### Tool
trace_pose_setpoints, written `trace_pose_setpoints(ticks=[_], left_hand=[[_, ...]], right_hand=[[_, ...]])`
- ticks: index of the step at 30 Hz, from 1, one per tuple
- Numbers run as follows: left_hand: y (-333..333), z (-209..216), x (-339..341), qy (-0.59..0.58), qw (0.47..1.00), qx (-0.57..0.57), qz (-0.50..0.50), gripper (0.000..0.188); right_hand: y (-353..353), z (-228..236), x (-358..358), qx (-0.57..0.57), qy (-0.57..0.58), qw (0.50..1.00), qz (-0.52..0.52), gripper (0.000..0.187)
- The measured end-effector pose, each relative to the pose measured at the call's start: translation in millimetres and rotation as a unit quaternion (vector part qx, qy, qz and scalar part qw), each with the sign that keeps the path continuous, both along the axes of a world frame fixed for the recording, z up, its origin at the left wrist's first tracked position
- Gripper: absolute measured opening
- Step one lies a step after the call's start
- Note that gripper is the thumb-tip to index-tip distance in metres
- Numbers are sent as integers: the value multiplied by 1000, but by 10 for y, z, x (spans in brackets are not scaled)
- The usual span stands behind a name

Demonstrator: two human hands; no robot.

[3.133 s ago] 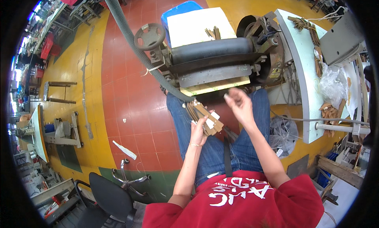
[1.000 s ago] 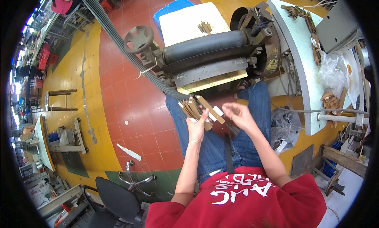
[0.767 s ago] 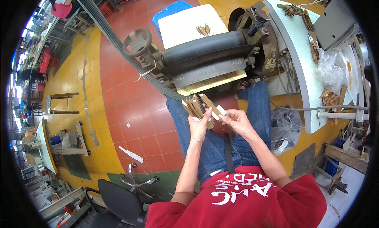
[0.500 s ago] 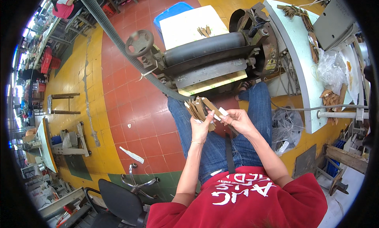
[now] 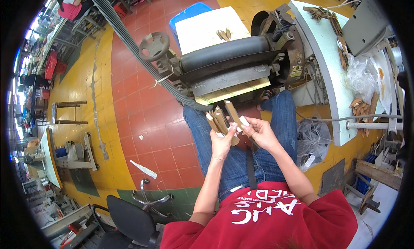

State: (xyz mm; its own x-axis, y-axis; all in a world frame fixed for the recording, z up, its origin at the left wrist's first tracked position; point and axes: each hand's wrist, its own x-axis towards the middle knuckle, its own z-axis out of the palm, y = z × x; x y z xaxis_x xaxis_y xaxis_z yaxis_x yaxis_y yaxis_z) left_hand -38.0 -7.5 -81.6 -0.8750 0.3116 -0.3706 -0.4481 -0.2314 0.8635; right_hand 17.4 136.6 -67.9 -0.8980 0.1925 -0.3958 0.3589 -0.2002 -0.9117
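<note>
My left hand is closed around a fanned bundle of brown leather-like strips, several with pale ends. Their upper ends spread out above the fingers. Between my two hands, one brown strip stands apart from the bundle, its lower end at my fingertips. My right hand pinches near that end, where a small white piece sticks up from the fingers. Whether the white piece is joined to the strip I cannot tell. Both hands are over my lap, in front of a roller machine.
A white board with a few brown strips lies behind the roller. On the right, a pale table carries strip bundles and a clear plastic bag. A grey hose slants down at left; a black chair stands behind left.
The single strip has swung more upright and separated from the bundle. The bundle in my left hand has shifted slightly, and both hands stay close together.
</note>
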Motion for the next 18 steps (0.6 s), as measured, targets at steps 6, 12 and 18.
trace_pose_setpoints(ticks=[6,12,18], left_hand=[[129,-61,137,4,997,-27,71,34],[162,-108,167,-7,996,-9,85,34],[194,-118,190,-35,994,4,107,32]], right_hand=[[-5,-55,59,65,10,998,12,34],[2,-100,79,82,11,996,13,23],[-3,-117,61,89,13,996,4,18]])
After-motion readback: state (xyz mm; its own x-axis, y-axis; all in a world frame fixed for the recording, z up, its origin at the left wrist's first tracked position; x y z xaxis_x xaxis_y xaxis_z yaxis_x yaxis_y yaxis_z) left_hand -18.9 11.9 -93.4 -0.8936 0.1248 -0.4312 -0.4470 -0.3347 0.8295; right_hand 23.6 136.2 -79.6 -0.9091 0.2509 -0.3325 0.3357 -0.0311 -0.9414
